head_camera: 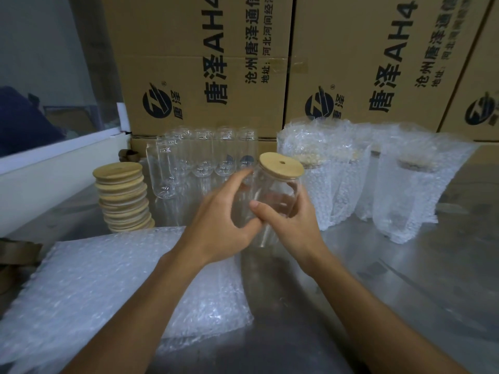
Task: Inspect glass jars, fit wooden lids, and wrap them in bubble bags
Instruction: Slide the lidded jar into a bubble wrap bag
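Note:
I hold a clear glass jar [272,195] above the metal table, tilted a little to the right. A round wooden lid [281,163] with a small hole sits on its mouth. My left hand [221,225] grips the jar's left side, fingers curled round it. My right hand [286,220] wraps the jar from the right, thumb across its front. A stack of flat bubble bags [108,282] lies at the near left. Behind the jar stand several bare glass jars [194,157]. A leaning stack of wooden lids [122,195] is at the left.
Several jars wrapped in bubble bags [378,179] stand in rows at the right. Large printed cardboard boxes [205,63] wall off the back. A white ledge [59,155] runs along the left. The steel table [405,292] shows at the near right.

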`<state>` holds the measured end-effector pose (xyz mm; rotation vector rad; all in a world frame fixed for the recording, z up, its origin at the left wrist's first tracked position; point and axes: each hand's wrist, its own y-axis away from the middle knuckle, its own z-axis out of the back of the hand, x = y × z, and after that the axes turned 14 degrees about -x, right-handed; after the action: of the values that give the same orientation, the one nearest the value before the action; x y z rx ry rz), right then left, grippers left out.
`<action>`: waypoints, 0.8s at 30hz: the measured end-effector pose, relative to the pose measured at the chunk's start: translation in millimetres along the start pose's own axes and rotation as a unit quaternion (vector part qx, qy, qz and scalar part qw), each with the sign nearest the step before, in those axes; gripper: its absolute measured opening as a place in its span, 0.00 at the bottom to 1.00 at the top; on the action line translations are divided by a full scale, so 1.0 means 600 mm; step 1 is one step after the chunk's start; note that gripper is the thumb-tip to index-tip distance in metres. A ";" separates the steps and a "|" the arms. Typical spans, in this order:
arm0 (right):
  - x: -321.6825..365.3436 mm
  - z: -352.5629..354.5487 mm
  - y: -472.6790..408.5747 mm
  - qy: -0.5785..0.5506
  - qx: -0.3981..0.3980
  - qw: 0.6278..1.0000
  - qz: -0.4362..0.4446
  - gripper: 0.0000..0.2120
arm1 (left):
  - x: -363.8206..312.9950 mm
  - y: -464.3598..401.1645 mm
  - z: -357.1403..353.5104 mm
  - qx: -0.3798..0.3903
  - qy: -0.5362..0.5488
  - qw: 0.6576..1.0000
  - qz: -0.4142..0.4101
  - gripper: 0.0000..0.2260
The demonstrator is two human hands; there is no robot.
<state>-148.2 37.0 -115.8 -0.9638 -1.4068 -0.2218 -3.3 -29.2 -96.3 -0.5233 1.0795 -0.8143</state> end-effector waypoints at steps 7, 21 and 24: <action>-0.029 0.022 -0.019 0.160 -0.089 0.983 0.006 0.43 | 0.030 -0.024 0.054 0.027 -0.329 0.939 0.100 0.10; -0.033 0.030 -0.014 0.206 -0.233 0.940 0.138 0.47 | 0.043 -0.029 0.079 0.261 -0.373 0.859 0.232 0.07; -0.008 0.023 -0.013 0.160 -0.279 0.915 0.245 0.26 | 0.044 -0.030 0.077 0.258 -0.376 0.865 0.211 0.09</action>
<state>-164.0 39.5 -118.4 -1.6375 -0.7681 -0.3948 39.5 -61.4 -79.9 -0.1008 0.2009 -0.4072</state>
